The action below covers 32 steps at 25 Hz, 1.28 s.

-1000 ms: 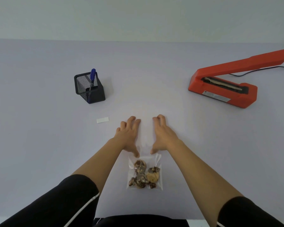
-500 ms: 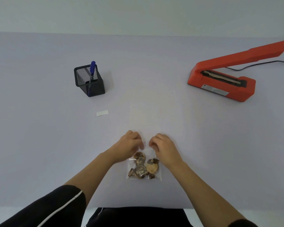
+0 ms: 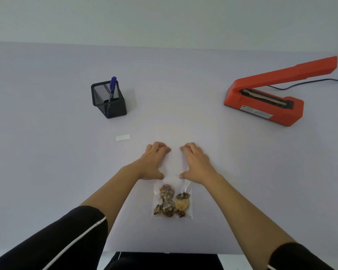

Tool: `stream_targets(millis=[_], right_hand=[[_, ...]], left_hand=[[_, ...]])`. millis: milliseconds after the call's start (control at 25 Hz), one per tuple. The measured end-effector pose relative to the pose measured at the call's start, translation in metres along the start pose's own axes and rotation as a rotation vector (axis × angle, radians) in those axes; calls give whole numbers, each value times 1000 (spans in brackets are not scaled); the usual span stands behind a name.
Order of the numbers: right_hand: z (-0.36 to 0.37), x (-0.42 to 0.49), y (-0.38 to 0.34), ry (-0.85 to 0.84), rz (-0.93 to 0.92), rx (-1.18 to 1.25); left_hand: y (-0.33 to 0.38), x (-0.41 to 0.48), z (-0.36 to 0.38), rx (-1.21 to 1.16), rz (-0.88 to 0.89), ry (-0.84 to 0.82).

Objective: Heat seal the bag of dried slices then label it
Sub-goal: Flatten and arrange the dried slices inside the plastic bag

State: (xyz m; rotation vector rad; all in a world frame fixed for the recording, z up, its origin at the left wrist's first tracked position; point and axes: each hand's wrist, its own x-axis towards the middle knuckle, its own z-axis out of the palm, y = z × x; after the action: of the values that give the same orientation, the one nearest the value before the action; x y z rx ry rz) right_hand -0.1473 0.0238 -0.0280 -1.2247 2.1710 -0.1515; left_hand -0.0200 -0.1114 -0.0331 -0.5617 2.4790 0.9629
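The left hand [image 3: 154, 162] and the right hand [image 3: 196, 162] are resting side by side, leaving only a narrow gap between them. Past the fingertips, bare table [image 3: 174, 94] is stretching away, giving room to reach forward. Beyond the right hand and well off to its right, the heat sealer [image 3: 265, 106] is sitting with its arm raised and its cord [image 3: 310, 82] trailing behind. Beyond the left hand, to its left, a pen holder [image 3: 108, 100] is standing with a pen [image 3: 112, 88] sticking up above its rim. A flat white label [image 3: 123, 137] is lying between the holder and that hand. Nearer the body, the bag [image 3: 172, 201] is lying between both forearms.
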Motion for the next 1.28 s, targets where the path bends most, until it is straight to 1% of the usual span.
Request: stream_targets(millis=[160, 360, 600, 680, 800, 880, 960, 1120, 1280], right_hand=[[-11, 15, -3, -53, 32, -88], [-19, 23, -5, -86, 42, -270], [-23, 31, -2, -151, 82, -287], [-20, 22, -6, -83, 52, -271], [-3, -1, -13, 98, -15, -190], [13, -14, -15, 191, -56, -123], [25, -21, -13, 188, -76, -41], [26, -20, -6, 127, -105, 24], [9, -2, -6, 64, -42, -20]], left_hand=[[-7, 15, -10, -44, 14, 28], [-11, 26, -20, 16, -13, 54], [-8, 36, -27, 125, -88, 11], [-5, 30, -18, 108, -63, 102], [-10, 12, 12, 114, 117, 323], [-18, -1, 29, 104, 208, 400], [-23, -10, 34, 69, 208, 379], [-18, -14, 27, 115, 199, 289], [-7, -4, 8, 96, 27, 148]])
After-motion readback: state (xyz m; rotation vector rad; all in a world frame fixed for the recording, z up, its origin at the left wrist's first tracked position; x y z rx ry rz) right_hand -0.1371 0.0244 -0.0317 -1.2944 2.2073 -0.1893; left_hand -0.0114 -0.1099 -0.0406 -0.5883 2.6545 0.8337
